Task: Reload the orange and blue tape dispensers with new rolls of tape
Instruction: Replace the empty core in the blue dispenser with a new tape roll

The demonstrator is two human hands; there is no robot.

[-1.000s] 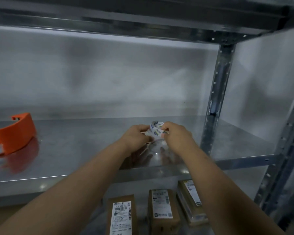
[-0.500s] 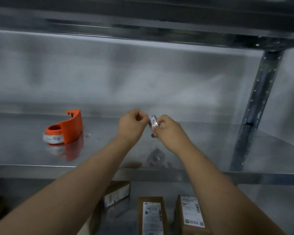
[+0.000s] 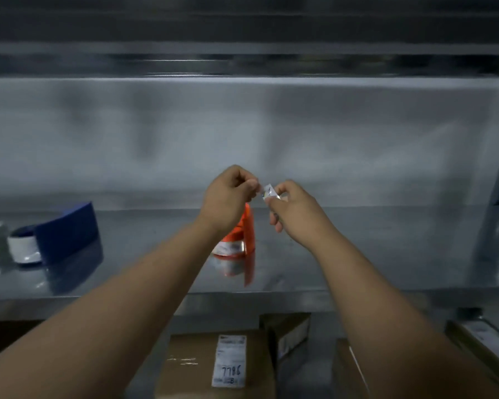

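View has swung left: blue dispenser (image 3: pixel 67 233) now visible; orange dispenser (image 3: pixel 238 237) sits behind both hands (image 3: pixel 228 197), which are raised higher.

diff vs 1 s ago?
The view swung left: the orange dispenser went from the left edge to centre, behind the hands, and the blue dispenser came into view at left. The left hand and right hand rose off the shelf, crumpling the label smaller. Both dispensers stay untouched.
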